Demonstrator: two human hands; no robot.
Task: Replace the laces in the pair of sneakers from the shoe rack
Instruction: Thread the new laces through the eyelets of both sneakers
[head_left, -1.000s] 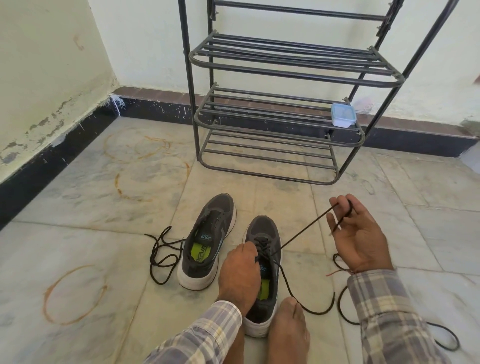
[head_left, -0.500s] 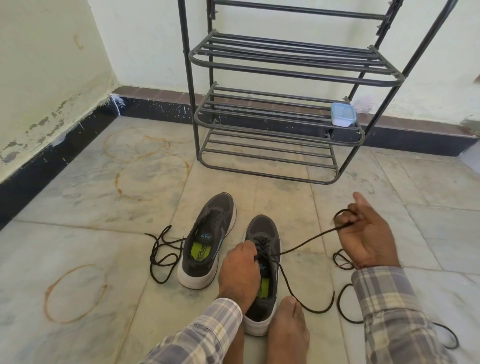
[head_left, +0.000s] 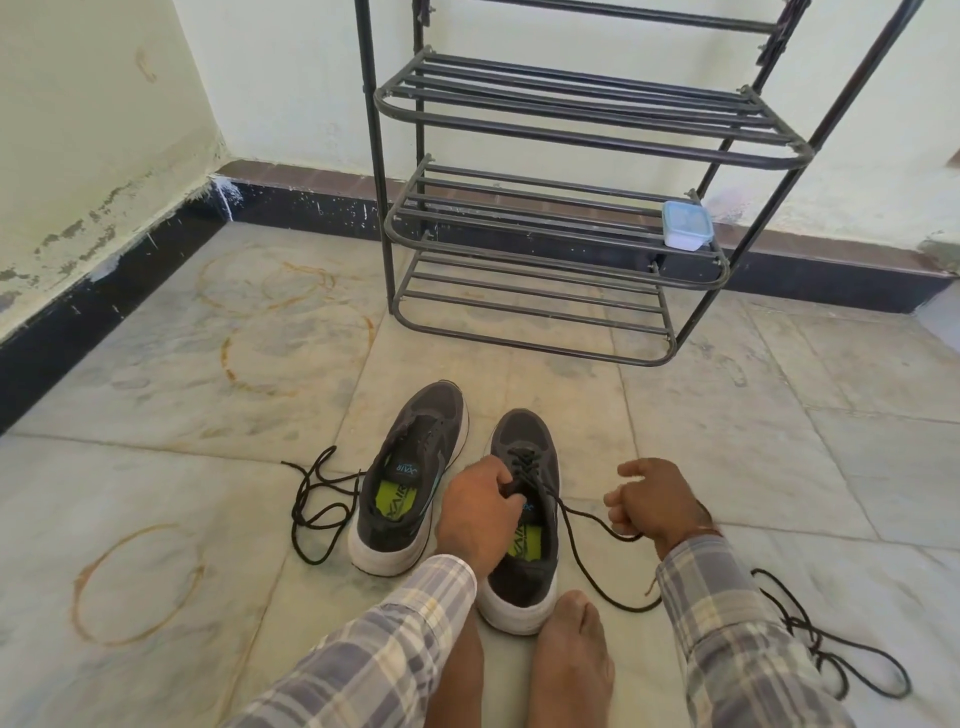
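Low in the frame's centre, our two dark mesh sneakers, the right sneaker (head_left: 524, 519) and the left sneaker (head_left: 410, 478), point toes toward the metal rack (head_left: 561, 228). Our left hand (head_left: 480, 514) pinches the right sneaker's tongue; our right hand (head_left: 657, 506) grips its black corded lace (head_left: 582, 551).

**Two grey sneakers and their black laces on the floor**

The left sneaker (head_left: 410, 478) is sitting upright on the tiles, toe pointing to about 1 o'clock, dark grey with a white sole and a green insole, its eyelets showing no lace. A loose black lace (head_left: 317, 506) is lying in loops just beside it at 9 o'clock. The right sneaker (head_left: 524, 519), matching it, is standing close at 3 o'clock, toe toward 12 o'clock, with a black lace (head_left: 582, 551) crossing its lower eyelets and trailing off toward 4 o'clock. Another lace (head_left: 826, 649) is lying tangled well apart at 4 o'clock
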